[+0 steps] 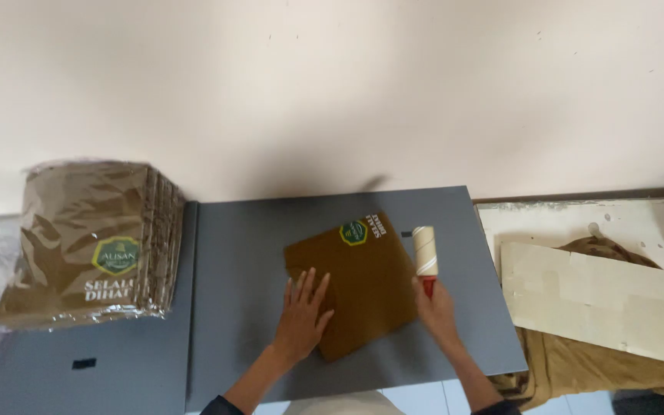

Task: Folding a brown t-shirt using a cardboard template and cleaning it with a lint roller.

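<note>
Near the lower middle of the frame, the left hand (302, 315) lies flat with its fingers spread apart on a flat brown square cardboard sheet (359, 282) with a green emblem at its upper corner — pressing down on it, gripping nothing. The sheet lies turned at an angle on a grey rectangular table board (247, 246) that fills the centre of the frame.

Just right of the sheet, the right hand (435, 307) is closed around the red handle of a small hand roller with a pale cream cylinder (425, 250); the cylinder stands above the hand, at the sheet's right edge — whether it touches the sheet I cannot tell.

At the left of the frame, well apart from the hands, a tall stack of like brown sheets wrapped in clear plastic film (90, 242) rests on the grey surface.

At the right of the frame, beside the board, a pale worn slab (601, 300) lies over brown material. A plain off-white wall (332, 84) fills the upper half.
</note>
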